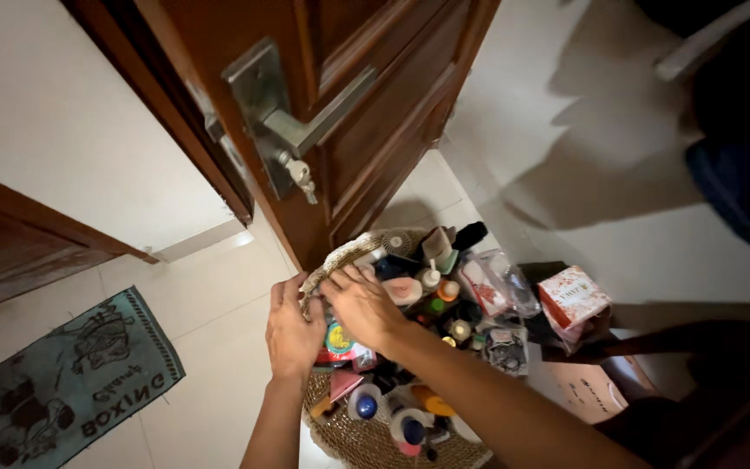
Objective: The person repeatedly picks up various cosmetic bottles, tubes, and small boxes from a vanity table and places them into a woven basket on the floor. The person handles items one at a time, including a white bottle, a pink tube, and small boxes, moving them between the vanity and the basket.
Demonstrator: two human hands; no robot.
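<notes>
A: Entry, head view. Position of the hands?

B: Both are at the near-left rim of the round woven straw basket (340, 432) that stands on the pale tiled floor (210, 347), just beside the open brown wooden door (349, 113). The left hand (292, 330) lies palm down on the rim, fingers (281, 291) straight and close together, pinching nothing visible. The right hand (362, 306) crosses above it, fingers (340, 282) bent over the rim edge; whether they grip anything, I cannot tell.

A: Contents?

B: Crowded. Just under the hands, a flat round packet with a teal and yellow label (338, 339). Nearer the camera, a white bottle with a blue cap (365, 404) and an orange tube (434, 406). Farther in, a pink-and-white tub (404, 291), small white bottles, a clear plastic bag (501, 282) with a red-and-white pack inside.

A: Outside the basket?

B: To the right, a small square carton with a red-and-white pattern (572, 297), tilted, resting on dark things. Below it a pale pink box (588, 391) with script on its face. Far left on the floor, a teal rectangular mat with dark print and lettering (62, 378). On the door, a metal lever handle (305, 117) with a key (299, 174) in the lock.
</notes>
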